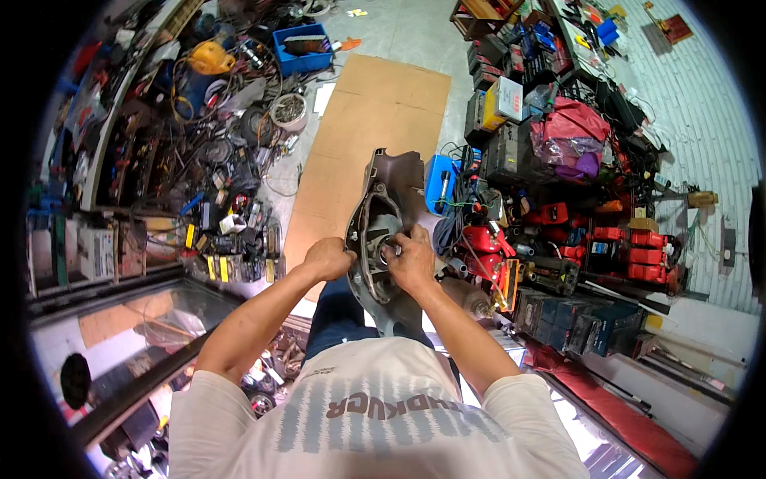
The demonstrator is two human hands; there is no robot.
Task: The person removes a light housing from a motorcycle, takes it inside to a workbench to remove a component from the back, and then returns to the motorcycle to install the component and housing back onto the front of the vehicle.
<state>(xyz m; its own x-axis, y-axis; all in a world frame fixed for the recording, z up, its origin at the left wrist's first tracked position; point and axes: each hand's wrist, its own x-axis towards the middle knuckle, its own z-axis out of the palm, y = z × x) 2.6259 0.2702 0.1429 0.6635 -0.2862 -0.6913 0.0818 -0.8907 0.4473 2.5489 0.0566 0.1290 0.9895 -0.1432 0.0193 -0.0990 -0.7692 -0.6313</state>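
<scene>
"What's the biggest thing there?"

"A flat brown cardboard sheet (383, 104) on the floor; its near end is hidden behind the person and the work."

"And the work?"

"A large, hollow, dull-grey metal casing (405, 176), in front of the person's body, over the near part of the sheet in this view. Its open side faces left; its lower end runs down by the legs, where I can't make out what supports it."

"Anything beside it?"

"A blue plastic crate (311, 64) at the sheet's far left, and a smaller, shallow blue tray (432, 180) just right of the casing, partly covered by a dark tool."

"The hands?"

"The left hand (327, 259) grasps the casing's left rim (its fingertips are mostly hidden). The right hand (413, 262) is bent at the opening, by a small, shiny, pale metal piece (388, 253); whether it grips that, I can't tell."
</scene>
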